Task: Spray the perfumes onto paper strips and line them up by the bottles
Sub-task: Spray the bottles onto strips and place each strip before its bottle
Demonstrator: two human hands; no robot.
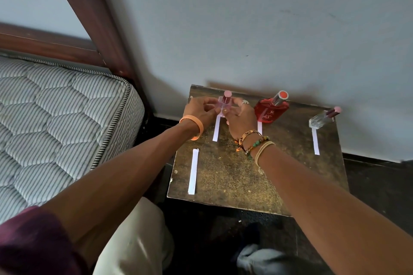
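**A:** Where does it all sit?

**B:** On the bench, mid-frame against the wall. The red bottle stands in the centre, the clear bottle at the far right, and the pink bottle at the bench's upper left.

**A:** And the hands?

**B:** The left hand and right hand both hold the pink bottle. Their fingers are curled in against its sides, with the cap showing above them.

**A:** How will it handle?

**B:** Small, stiff glass, I'd judge. It's light and smooth, and probably slippery and breakable. Best held low by the flat sides, leaving the cap free.

**A:** The paper?

**B:** A stack of strips lies lower left. One paper strip lies just below the pink bottle. It's flimsy, so pinch one end.
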